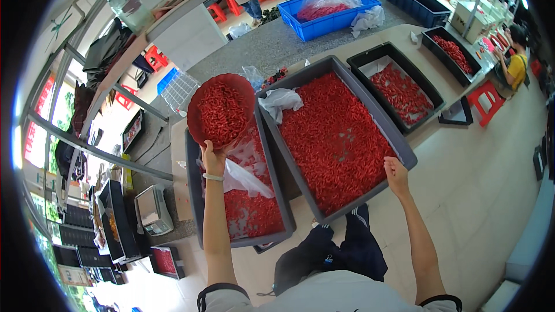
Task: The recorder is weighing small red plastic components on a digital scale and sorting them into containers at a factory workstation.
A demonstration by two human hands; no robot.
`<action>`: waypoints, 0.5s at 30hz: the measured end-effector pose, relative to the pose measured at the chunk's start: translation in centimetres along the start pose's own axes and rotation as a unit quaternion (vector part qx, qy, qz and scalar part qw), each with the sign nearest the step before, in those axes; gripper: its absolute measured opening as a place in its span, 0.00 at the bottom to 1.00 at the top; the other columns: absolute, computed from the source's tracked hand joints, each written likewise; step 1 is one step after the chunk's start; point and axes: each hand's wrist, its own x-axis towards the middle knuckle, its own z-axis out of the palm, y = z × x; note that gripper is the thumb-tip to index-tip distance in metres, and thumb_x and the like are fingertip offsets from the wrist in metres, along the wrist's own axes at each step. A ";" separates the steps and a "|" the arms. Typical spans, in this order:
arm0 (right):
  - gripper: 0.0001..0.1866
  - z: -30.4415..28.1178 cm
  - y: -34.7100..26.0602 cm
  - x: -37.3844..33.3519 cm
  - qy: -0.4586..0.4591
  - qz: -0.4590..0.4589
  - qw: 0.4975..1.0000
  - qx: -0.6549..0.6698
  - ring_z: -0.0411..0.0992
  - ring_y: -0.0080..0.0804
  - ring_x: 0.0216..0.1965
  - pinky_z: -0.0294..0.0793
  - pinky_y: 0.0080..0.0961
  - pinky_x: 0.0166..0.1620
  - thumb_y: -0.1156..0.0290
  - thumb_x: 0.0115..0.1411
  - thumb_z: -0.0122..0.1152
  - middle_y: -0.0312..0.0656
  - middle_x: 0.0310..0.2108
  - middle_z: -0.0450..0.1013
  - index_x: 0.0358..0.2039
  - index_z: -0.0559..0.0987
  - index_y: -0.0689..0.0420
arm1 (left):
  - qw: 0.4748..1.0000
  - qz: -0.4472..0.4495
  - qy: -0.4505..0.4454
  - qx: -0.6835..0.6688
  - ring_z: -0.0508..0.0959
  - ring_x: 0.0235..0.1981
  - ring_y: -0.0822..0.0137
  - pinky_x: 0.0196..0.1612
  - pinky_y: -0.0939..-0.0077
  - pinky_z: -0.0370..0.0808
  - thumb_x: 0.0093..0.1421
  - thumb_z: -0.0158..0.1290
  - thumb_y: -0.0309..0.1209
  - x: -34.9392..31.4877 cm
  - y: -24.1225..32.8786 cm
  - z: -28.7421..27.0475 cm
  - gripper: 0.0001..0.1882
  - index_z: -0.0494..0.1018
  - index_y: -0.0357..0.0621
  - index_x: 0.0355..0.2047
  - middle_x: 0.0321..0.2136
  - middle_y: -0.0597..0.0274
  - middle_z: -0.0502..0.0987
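My left hand (214,159) grips the near edge of a round dark-red bowl (193,117), thumb on the rim. Many small red pieces (222,110) of a kind I cannot make out fill the bowl, which is over the far end of a left grey tray (283,211). That tray holds similar pieces and a clear plastic bag (245,178). My right hand (395,174) is closed by the near right corner of a larger grey tray (370,107); what its fingers hold, if anything, is hidden. Red pieces spread across this tray, with a crumpled plastic bag (281,103) at its far left corner.
Right of the large tray stand black trays (425,84) of red pieces. A blue crate (309,30) with a plastic bag is farther back. At left are a metal frame (87,147) and a scale (154,209). A person in yellow (516,70) sits far right beside a red stool (485,103).
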 end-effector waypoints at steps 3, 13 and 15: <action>0.17 0.8 2.2 7.8 -0.033 -0.103 0.989 -0.101 0.70 0.38 0.39 0.70 0.29 0.42 0.72 0.56 0.56 0.50 0.39 0.70 0.46 0.69 0.62 | 1.000 0.011 0.002 0.010 0.64 0.55 0.45 0.51 0.36 0.68 0.65 0.39 0.32 0.3 -2.3 3.1 0.21 0.53 0.46 0.57 0.58 0.53 0.58; 0.27 14.1 2.5 31.2 -0.101 -0.326 0.913 -0.223 0.62 0.50 0.51 0.62 0.40 0.53 0.67 0.50 0.61 0.53 0.48 0.63 0.49 0.65 0.60 | 0.990 0.061 0.119 0.052 0.65 0.55 0.49 0.51 0.44 0.71 0.64 0.43 0.35 -2.6 -6.0 7.2 0.25 0.51 0.47 0.60 0.58 0.55 0.59; 0.28 16.3 0.6 35.2 -0.089 -0.342 0.908 -0.224 0.62 0.50 0.51 0.62 0.40 0.53 0.66 0.49 0.62 0.52 0.47 0.63 0.49 0.65 0.60 | 0.986 0.070 0.136 0.065 0.67 0.53 0.49 0.50 0.46 0.72 0.64 0.44 0.35 -3.2 -6.2 8.2 0.25 0.52 0.44 0.59 0.57 0.53 0.61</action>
